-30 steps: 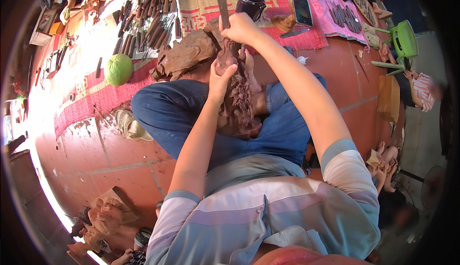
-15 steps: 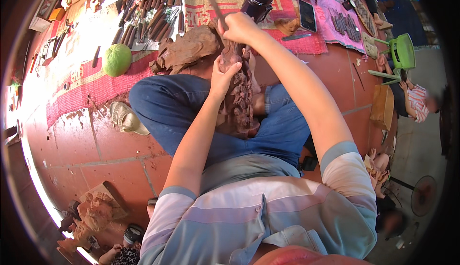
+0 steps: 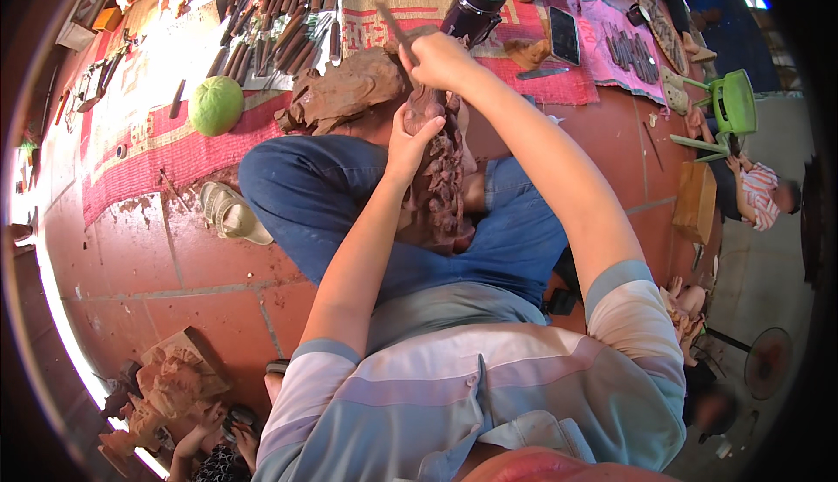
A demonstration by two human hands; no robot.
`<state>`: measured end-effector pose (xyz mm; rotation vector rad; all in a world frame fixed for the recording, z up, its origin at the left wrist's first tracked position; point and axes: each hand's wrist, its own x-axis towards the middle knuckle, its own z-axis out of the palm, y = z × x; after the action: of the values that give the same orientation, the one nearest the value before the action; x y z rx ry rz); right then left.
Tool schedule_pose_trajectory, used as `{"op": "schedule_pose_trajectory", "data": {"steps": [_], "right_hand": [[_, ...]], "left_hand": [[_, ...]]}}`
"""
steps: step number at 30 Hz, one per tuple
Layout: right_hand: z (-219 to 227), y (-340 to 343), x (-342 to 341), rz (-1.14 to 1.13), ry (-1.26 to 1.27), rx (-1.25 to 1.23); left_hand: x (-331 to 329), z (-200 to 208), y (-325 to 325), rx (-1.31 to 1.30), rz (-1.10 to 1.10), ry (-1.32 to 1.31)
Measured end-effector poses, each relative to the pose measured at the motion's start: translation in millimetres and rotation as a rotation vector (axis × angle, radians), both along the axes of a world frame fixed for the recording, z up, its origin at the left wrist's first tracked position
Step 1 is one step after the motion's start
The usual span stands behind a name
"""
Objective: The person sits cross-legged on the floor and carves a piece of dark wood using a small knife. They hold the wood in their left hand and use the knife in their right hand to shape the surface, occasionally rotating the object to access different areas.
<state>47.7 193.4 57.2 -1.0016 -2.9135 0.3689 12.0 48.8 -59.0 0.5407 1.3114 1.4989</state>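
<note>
Reddish-brown wood forms the carving (image 3: 443, 190), set between our bent legs (image 3: 305, 190), its lower end at our lap and its rounded top away from us. Our left hand (image 3: 408, 143) is curled around that top, thumb laid across the front, the other fingers mostly hidden. Our right hand (image 3: 439, 59) is just beyond, its fingers folded closed on a bar (image 3: 393, 25), blurred, which points up and to the left; we cannot tell whether its lower end meets the wood. For room, the block (image 3: 340, 89) crowds the hands on the left, the flask (image 3: 467, 13) stands just past the right knuckles, and the legs bound the work on our side. The mat (image 3: 175, 155) runs its red edge past our left knee, with tile (image 3: 131, 264) and a sandal (image 3: 229, 213) this side of it. The melon (image 3: 216, 105) rests on the mat, well apart from the hands; the blade (image 3: 542, 73) and phone (image 3: 564, 35) lie near its right edge. As for containers, the flask is capped, its contents hidden, and we cannot make out any inside of the box (image 3: 694, 198) near the stool (image 3: 735, 102).
</note>
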Motion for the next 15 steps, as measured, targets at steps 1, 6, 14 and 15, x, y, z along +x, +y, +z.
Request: {"op": "schedule_pose_trajectory", "data": {"steps": [1, 6, 14, 15], "right_hand": [[-1, -4, -1, 0.016, -0.045, -0.021], [-8, 16, 2, -0.112, 0.165, -0.057], [-6, 8, 4, -0.018, 0.095, -0.068], [-5, 10, 3, -0.025, 0.110, -0.087]], "left_hand": [[-1, 1, 0, 0.018, -0.011, -0.036], [2, 3, 0, 0.006, 0.000, 0.000], [1, 0, 0, 0.033, -0.021, -0.031], [2, 0, 0, 0.024, -0.005, -0.004]]}}
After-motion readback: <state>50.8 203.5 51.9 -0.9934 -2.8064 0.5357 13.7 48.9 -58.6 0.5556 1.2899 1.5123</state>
